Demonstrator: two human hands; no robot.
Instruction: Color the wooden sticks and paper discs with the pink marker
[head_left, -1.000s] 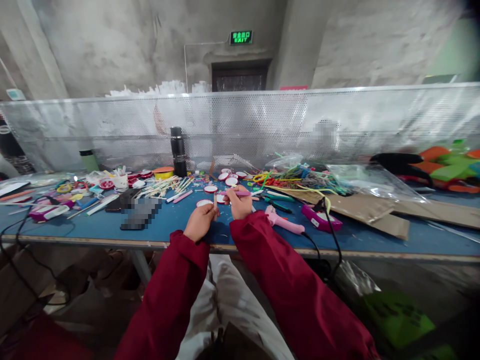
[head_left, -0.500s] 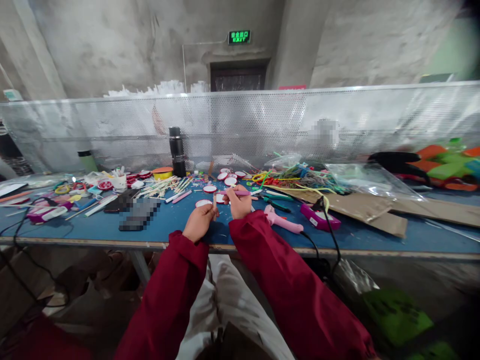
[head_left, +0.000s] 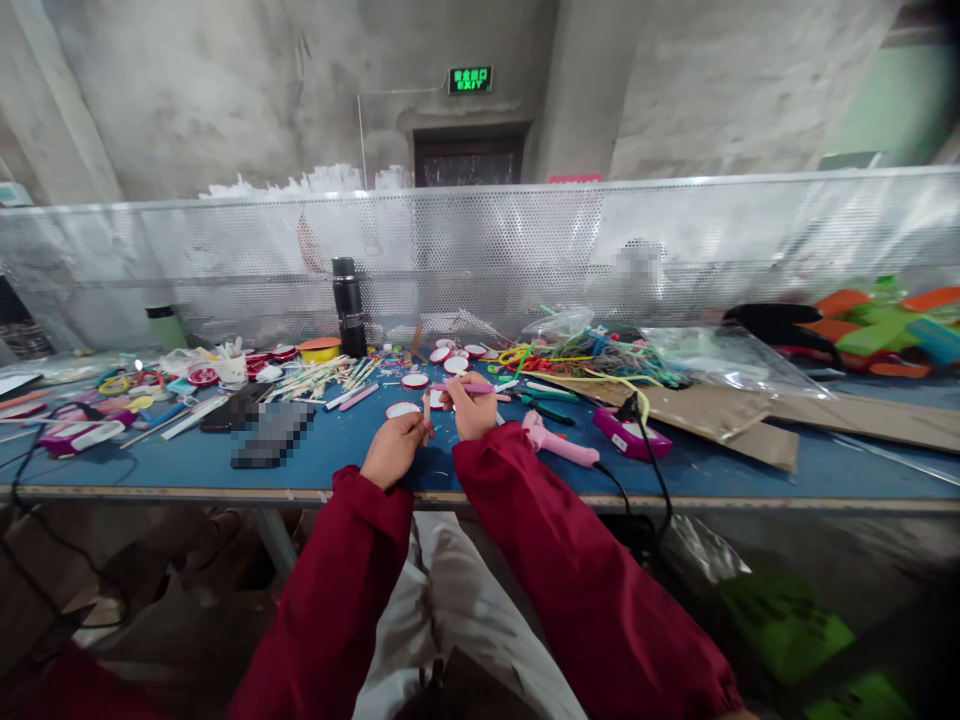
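Note:
My left hand is closed in a pinch on a small flat wooden stick, which stands roughly upright above the table edge. Just to its right, my right hand is wrapped around a pink-purple marker pen. The pen lies nearly level, its left end close to the top of the stick; whether they touch I cannot tell. Around the hands lie white round discs with red rims, one of them a disc beside my left hand. A pink hot glue gun rests right of my right wrist.
On the blue table stand a black thermos and several loose sticks and pens. A phone lies left. To the right are tangled coloured cords, a purple box with a cable, and cardboard. A perforated metal screen closes the back.
The whole view has shifted slightly, so things appear a little further left. Both hands keep their grips on the stick and the pen, with hardly any movement between them.

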